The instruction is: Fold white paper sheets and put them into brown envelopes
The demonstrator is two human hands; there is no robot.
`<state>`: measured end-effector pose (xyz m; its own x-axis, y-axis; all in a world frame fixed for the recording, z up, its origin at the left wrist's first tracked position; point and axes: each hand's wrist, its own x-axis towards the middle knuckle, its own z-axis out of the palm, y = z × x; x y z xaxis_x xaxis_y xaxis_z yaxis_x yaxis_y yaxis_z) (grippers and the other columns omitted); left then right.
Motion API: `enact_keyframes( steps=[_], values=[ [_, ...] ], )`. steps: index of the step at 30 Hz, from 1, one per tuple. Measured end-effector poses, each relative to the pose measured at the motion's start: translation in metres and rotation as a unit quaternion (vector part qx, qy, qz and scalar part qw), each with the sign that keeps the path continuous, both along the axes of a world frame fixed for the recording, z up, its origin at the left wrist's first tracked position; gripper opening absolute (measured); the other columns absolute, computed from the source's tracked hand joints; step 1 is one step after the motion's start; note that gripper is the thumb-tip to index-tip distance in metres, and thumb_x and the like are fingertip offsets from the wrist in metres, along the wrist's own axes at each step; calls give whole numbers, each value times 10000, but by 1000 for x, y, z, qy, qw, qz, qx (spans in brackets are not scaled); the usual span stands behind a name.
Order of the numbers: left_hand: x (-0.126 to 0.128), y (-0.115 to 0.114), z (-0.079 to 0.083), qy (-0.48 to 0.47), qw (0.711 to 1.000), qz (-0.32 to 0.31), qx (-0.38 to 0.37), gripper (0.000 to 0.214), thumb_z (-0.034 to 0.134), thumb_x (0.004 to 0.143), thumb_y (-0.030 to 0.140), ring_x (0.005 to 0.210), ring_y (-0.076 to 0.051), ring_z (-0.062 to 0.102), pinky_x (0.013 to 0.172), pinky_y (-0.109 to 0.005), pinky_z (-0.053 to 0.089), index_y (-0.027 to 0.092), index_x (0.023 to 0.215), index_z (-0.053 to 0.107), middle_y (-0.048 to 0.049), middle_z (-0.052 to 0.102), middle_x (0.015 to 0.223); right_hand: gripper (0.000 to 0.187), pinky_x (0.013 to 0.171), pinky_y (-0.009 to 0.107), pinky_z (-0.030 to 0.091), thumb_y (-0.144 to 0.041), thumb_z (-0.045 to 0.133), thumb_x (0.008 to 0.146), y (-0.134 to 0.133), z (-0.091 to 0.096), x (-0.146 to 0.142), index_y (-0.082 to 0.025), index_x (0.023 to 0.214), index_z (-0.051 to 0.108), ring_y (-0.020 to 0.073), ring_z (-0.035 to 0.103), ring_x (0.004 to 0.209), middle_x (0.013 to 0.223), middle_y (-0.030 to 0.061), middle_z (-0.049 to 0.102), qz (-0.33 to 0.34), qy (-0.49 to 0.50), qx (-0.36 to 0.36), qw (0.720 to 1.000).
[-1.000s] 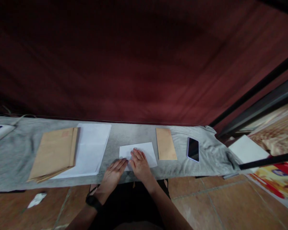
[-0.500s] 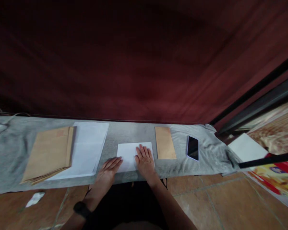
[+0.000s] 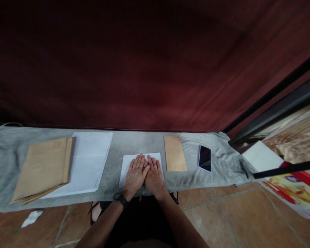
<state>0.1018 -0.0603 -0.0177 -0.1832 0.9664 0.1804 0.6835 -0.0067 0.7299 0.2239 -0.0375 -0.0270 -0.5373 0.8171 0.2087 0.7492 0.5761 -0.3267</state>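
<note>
Near the front edge of the grey cloth lies a white sheet of paper (image 3: pixel 125 165), which looks folded. My left hand (image 3: pixel 135 175) presses flat on its middle, fingers stretched out. Right beside it, my right hand (image 3: pixel 154 174) also lies flat on the paper, and the two hands touch at the thumbs. Much of the paper is covered by them. Just to the right of the paper is a single brown envelope (image 3: pixel 175 153). At the left, a stack of brown envelopes (image 3: pixel 45 163) overlaps a pile of larger white sheets (image 3: pixel 91 162).
A phone (image 3: pixel 205 158) lies on the grey cloth (image 3: pixel 191 179) to the right. Behind the cloth hangs a dark red curtain (image 3: pixel 144 86). A colourful box (image 3: pixel 297 193) and dark metal bars stand at the far right. A white scrap (image 3: pixel 32 218) is on the tiled floor.
My left hand has moved right, from the paper's left edge onto its middle beside my right hand. My right hand stays flat on the paper. The view has shifted slightly.
</note>
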Motion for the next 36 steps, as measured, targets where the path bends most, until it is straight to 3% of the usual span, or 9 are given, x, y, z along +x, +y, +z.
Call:
enact_keyframes(
  steps=[4, 7, 13, 18, 24, 32, 36],
  values=[
    [-24, -12, -7, 68, 998, 14, 1, 598, 475, 942, 391, 1517, -290, 266, 1259, -498, 87, 139, 1484, 460, -171, 369, 1591, 516, 1205, 499, 258, -310, 414, 1039, 1, -5, 0, -180, 1538, 396, 280, 291, 1498, 1610, 126, 343, -40, 16, 10, 999],
    [-37, -18, -10, 107, 994, 37, 11, 635, 463, 952, 428, 1513, -301, 272, 1257, -496, 116, 124, 1508, 425, -178, 362, 1593, 527, 1202, 498, 268, -297, 415, 1040, 2, -8, 3, -142, 1542, 380, 284, 311, 1490, 1604, 149, 345, -74, 24, 22, 997],
    [-40, -20, -13, 229, 972, 52, 13, 646, 356, 997, 448, 1507, -312, 288, 1236, -523, 203, 75, 1524, 385, -195, 369, 1588, 535, 1188, 494, 304, -258, 424, 1029, 8, -12, 11, -55, 1523, 384, 297, 382, 1451, 1557, 205, 410, -113, 25, 60, 991],
    [-40, -21, -10, 320, 947, 41, -1, 563, 362, 1006, 418, 1499, -324, 307, 1202, -542, 272, 195, 1518, 430, -144, 351, 1612, 487, 1172, 518, 320, -243, 434, 1023, 7, -7, -4, -74, 1479, 458, 307, 389, 1444, 1539, 196, 445, -107, 40, 61, 992],
    [-41, -23, -9, 343, 939, 33, -14, 551, 404, 983, 309, 1501, -313, 306, 1203, -527, 272, 242, 1530, 410, -118, 325, 1627, 433, 1185, 496, 298, -320, 453, 1039, -4, -3, -27, -211, 1453, 520, 271, 386, 1444, 1557, 106, 450, -22, 43, 27, 998],
    [-39, -21, -10, 333, 941, 51, -6, 555, 396, 999, 403, 1493, -316, 320, 1206, -522, 274, 228, 1525, 420, -125, 337, 1616, 436, 1161, 483, 302, -229, 442, 1029, 7, -3, 5, -198, 1459, 504, 266, 425, 1387, 1496, 121, 515, -66, 41, 53, 996],
    [-38, -21, -9, 340, 939, 51, -5, 555, 407, 997, 406, 1487, -326, 332, 1198, -528, 284, 228, 1522, 426, -138, 348, 1609, 421, 1098, 465, 366, -218, 471, 1012, 9, 4, 6, -240, 1426, 543, 260, 482, 1286, 1383, 123, 571, -68, 55, 52, 995]
  ],
)
